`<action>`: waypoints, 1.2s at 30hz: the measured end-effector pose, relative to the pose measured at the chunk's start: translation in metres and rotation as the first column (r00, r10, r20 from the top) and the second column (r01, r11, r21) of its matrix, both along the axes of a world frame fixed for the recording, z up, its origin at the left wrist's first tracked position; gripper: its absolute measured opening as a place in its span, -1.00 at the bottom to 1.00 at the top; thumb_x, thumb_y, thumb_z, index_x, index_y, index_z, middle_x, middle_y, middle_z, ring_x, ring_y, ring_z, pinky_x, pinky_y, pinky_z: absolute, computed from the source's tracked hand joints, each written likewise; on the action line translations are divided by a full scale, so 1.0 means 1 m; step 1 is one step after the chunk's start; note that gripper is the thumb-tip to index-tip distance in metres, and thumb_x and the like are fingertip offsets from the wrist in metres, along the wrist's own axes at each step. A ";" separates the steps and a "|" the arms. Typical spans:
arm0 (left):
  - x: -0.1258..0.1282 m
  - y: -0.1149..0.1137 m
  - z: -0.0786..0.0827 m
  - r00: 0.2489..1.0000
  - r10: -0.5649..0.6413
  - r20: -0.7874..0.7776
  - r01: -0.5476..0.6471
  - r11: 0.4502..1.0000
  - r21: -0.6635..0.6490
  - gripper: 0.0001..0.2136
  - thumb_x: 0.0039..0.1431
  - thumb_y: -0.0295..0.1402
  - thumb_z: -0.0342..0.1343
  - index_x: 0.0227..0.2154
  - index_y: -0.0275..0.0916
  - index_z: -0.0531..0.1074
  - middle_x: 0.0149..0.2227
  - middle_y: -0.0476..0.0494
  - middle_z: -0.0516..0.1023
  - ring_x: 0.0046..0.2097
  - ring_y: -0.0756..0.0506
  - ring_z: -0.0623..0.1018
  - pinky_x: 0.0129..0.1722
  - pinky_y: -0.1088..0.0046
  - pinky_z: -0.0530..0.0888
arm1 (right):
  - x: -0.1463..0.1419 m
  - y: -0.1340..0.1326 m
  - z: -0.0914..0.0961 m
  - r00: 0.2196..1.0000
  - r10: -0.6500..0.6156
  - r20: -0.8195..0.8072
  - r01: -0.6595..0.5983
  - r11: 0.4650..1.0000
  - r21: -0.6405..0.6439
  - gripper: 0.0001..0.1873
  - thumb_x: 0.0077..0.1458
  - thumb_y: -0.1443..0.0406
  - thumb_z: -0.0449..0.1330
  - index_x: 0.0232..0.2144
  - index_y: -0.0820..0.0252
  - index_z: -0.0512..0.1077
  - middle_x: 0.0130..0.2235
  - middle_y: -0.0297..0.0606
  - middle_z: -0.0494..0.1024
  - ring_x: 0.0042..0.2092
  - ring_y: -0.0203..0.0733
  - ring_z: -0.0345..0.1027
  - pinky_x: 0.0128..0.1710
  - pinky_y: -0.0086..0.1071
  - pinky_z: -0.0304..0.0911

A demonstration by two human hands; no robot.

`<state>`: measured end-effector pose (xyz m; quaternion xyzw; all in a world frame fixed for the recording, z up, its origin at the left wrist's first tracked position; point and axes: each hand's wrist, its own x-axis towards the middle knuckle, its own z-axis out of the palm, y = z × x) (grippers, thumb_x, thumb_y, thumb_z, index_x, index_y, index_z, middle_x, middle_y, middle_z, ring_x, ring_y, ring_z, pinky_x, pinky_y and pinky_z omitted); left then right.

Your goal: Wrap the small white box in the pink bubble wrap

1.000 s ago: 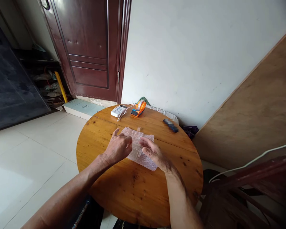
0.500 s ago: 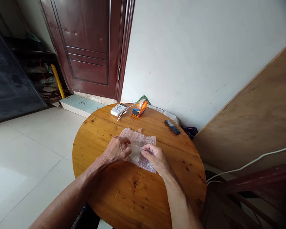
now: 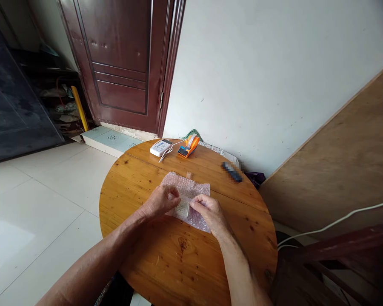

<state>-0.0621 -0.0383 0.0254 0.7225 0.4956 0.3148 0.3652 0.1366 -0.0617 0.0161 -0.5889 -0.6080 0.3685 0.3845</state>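
Observation:
A sheet of bubble wrap (image 3: 198, 219) lies on the round wooden table, with a flat, pale rectangular item (image 3: 182, 208) at its middle. My left hand (image 3: 162, 199) is over the sheet's left side, thumb and index finger pinched together. Opposite it, my right hand (image 3: 209, 209) pinches just right of the pale item. A faint clear strip, which looks like tape (image 3: 185, 199), spans the gap between my fingertips. Whether it touches the wrap cannot be told. A small clear tab (image 3: 189, 175) pokes out past the sheet's far edge.
Toward the back of the wooden table (image 3: 130, 182) are a white box-shaped device (image 3: 160, 148) with a white cable and an orange tape dispenser (image 3: 189, 146). A dark, partly pixelated long object (image 3: 232, 172) lies at the right. Beyond stand a wall (image 3: 258, 76) and a brown door (image 3: 121, 63).
My left hand has moved right and toward my right hand, its fingers closing to a pinch. The pale item shows more clearly. The view has shifted slightly.

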 end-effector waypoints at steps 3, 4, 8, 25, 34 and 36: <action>0.000 0.002 -0.001 1.000 -0.011 0.024 0.012 1.000 -0.015 -0.90 0.02 -0.39 0.12 -0.45 -0.29 0.50 -0.55 0.07 0.40 -0.47 0.04 0.34 -0.47 0.57 0.24 | 0.000 0.001 -0.001 0.999 -0.023 0.047 0.020 0.997 0.072 -0.83 0.01 0.17 0.17 -0.48 0.13 0.41 -0.49 -0.35 0.49 -0.42 -0.20 0.35 -0.39 -0.36 0.25; 0.000 0.002 -0.002 0.999 -0.015 0.031 0.016 1.000 -0.020 -0.90 0.02 -0.39 0.11 -0.44 -0.29 0.50 -0.54 0.07 0.41 -0.46 0.04 0.34 -0.46 0.56 0.25 | 0.000 0.000 0.000 0.994 -0.062 0.085 0.049 0.988 0.148 -0.85 0.03 0.18 0.16 -0.44 0.12 0.42 -0.43 -0.31 0.53 -0.37 -0.16 0.40 -0.34 -0.32 0.29; 0.000 0.004 -0.003 0.999 -0.014 0.045 0.015 1.000 -0.024 -0.90 0.02 -0.38 0.12 -0.43 -0.28 0.49 -0.52 0.07 0.43 -0.45 0.04 0.35 -0.43 0.55 0.26 | -0.009 -0.012 0.016 0.927 -0.221 0.304 0.025 0.843 0.538 -0.85 0.15 0.27 0.09 -0.32 0.08 0.48 -0.19 -0.16 0.59 -0.10 -0.02 0.43 -0.05 -0.16 0.25; -0.044 -0.001 0.016 0.947 0.264 -0.181 -0.268 0.963 0.000 -0.58 0.17 -0.12 0.09 -0.02 -0.30 0.46 -0.13 -0.25 0.59 -0.13 -0.17 0.56 -0.17 0.39 0.43 | -0.036 -0.028 0.025 0.625 0.005 0.781 -0.433 0.834 0.342 -0.79 0.19 0.26 0.20 -0.11 0.07 0.47 -0.15 -0.20 0.51 -0.13 -0.05 0.26 -0.14 -0.20 0.06; -0.051 -0.028 0.003 0.924 0.308 -0.227 -0.365 0.887 -0.284 -0.62 0.13 -0.23 0.11 -0.07 -0.38 0.44 -0.50 -0.05 0.52 -0.54 -0.02 0.47 -0.57 0.54 0.29 | -0.040 -0.026 0.020 0.601 -0.061 0.797 -0.434 0.812 0.389 -0.80 0.20 0.23 0.19 -0.12 0.08 0.47 -0.20 -0.20 0.47 -0.15 -0.06 0.20 -0.17 -0.23 -0.01; -0.045 -0.024 -0.004 0.932 0.320 -0.172 -0.360 0.880 -0.311 -0.70 0.09 -0.24 0.13 -0.18 -0.35 0.47 -0.62 0.04 0.42 -0.58 -0.01 0.45 -0.61 0.56 0.25 | -0.041 -0.026 0.019 0.598 -0.062 0.799 -0.433 0.814 0.387 -0.82 0.20 0.23 0.19 -0.15 0.10 0.47 -0.20 -0.21 0.46 -0.15 -0.06 0.20 -0.17 -0.23 -0.01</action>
